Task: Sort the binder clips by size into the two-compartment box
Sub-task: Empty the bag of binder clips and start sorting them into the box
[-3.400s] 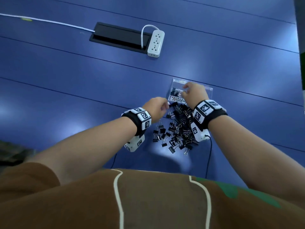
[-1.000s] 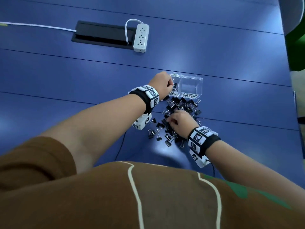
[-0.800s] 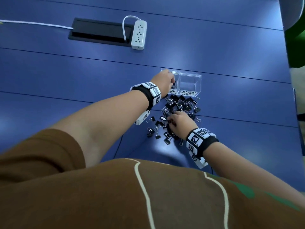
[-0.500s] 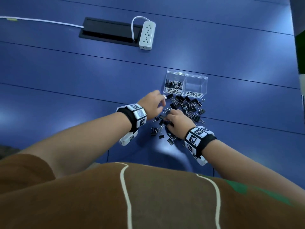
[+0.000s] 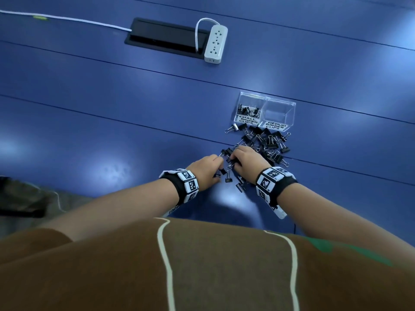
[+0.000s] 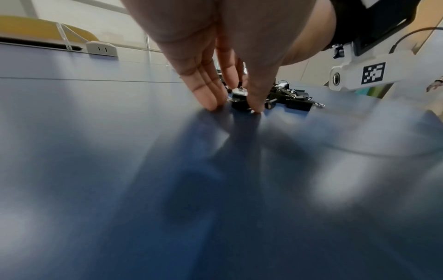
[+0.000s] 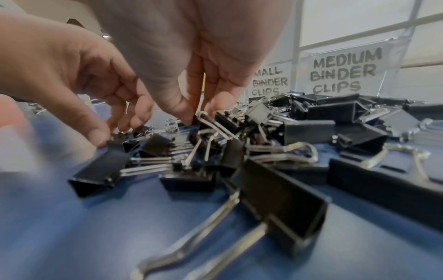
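Observation:
A clear two-compartment box (image 5: 280,103) stands on the blue table. Its left compartment, labelled SMALL BINDER CLIPS (image 5: 246,119), holds several clips; the right one, labelled MEDIUM BINDER CLIPS (image 7: 345,72), looks empty. A pile of black binder clips (image 5: 267,142) of mixed size lies just in front of the box. My left hand (image 6: 236,106) reaches down at the pile's near left edge, thumb and fingers closing on a small clip (image 6: 239,101) that lies on the table. My right hand (image 7: 201,113) pinches another small clip (image 7: 200,121) in the pile between thumb and forefinger.
A white power strip (image 5: 215,44) and a black cable hatch (image 5: 166,38) sit far back on the table, with a white cord (image 5: 67,19) running left. The table's near edge is by my body; a larger clip (image 7: 282,204) lies close to my right wrist.
My left hand has come back from the box's small compartment to the near left edge of the pile. My right hand has stayed in the pile, working at a clip.

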Demonstrator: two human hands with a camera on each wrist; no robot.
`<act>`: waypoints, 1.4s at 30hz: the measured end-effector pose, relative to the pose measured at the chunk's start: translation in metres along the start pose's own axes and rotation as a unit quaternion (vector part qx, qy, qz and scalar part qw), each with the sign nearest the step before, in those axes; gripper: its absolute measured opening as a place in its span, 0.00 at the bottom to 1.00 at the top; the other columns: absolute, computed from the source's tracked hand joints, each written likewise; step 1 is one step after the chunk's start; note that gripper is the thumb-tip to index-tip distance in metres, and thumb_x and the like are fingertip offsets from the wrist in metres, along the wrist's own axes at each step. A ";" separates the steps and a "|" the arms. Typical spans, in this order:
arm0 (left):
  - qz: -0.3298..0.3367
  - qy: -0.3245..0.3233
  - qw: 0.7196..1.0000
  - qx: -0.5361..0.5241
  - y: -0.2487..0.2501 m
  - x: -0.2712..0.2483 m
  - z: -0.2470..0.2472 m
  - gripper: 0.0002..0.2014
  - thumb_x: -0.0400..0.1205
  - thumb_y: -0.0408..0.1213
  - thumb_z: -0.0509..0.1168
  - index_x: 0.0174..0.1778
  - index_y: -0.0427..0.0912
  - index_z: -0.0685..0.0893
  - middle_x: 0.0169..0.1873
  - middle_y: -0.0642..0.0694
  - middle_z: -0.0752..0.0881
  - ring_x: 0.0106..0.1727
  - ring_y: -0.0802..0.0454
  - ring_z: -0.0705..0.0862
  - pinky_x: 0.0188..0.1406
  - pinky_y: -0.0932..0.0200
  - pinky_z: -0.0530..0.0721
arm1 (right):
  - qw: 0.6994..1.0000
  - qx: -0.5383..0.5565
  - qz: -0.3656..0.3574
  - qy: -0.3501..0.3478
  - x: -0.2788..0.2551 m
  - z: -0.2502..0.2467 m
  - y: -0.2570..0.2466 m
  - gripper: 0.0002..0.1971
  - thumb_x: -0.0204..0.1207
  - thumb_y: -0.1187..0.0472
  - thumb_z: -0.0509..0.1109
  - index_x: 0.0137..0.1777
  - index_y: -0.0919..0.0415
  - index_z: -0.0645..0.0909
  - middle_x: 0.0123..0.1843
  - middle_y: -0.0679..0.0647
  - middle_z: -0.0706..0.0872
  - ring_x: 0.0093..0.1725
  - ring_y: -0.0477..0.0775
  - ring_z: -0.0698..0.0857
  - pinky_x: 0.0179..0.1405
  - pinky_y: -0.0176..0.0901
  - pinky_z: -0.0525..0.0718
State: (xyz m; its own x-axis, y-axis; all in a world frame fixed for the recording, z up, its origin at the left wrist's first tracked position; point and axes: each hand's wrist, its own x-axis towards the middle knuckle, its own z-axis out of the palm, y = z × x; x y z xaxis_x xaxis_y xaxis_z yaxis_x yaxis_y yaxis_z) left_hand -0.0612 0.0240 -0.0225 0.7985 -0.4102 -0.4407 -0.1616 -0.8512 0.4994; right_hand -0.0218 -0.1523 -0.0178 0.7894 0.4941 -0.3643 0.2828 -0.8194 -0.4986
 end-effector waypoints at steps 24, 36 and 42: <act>-0.001 0.059 0.998 -0.014 0.008 0.004 0.002 0.05 0.80 0.28 0.56 0.48 0.40 0.75 0.46 0.39 0.76 0.35 0.36 0.77 0.38 0.42 0.82 | 0.997 0.035 0.072 0.006 -0.011 -0.007 0.006 0.12 0.73 0.60 0.70 0.56 0.58 0.78 0.45 0.50 0.78 0.47 0.53 0.78 0.45 0.41 0.75; -0.066 0.020 0.998 -0.002 0.016 0.014 0.008 0.14 0.80 0.40 0.67 0.56 0.35 0.76 0.57 0.38 0.73 0.49 0.37 0.81 0.51 0.42 0.83 | 0.986 0.095 0.135 0.038 0.001 -0.019 0.008 0.11 0.72 0.55 0.74 0.50 0.60 0.82 0.42 0.52 0.84 0.40 0.52 0.82 0.37 0.38 0.80; -0.053 0.029 0.996 -0.069 0.014 0.015 -0.001 0.05 0.77 0.30 0.65 0.45 0.41 0.75 0.48 0.42 0.76 0.42 0.42 0.76 0.50 0.45 0.81 | 0.939 0.264 0.171 0.141 0.021 -0.076 0.012 0.12 0.72 0.52 0.74 0.51 0.57 0.82 0.42 0.51 0.85 0.31 0.48 0.80 0.32 0.40 0.84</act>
State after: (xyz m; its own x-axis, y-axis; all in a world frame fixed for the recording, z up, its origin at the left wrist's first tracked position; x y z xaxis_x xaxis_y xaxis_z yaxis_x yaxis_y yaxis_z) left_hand -0.0511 0.0066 -0.0214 0.8395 -0.2974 -0.4547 0.0036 -0.8338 0.5521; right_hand 0.0397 -0.1737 0.0283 0.9186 0.0705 -0.3888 -0.2646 -0.6210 -0.7378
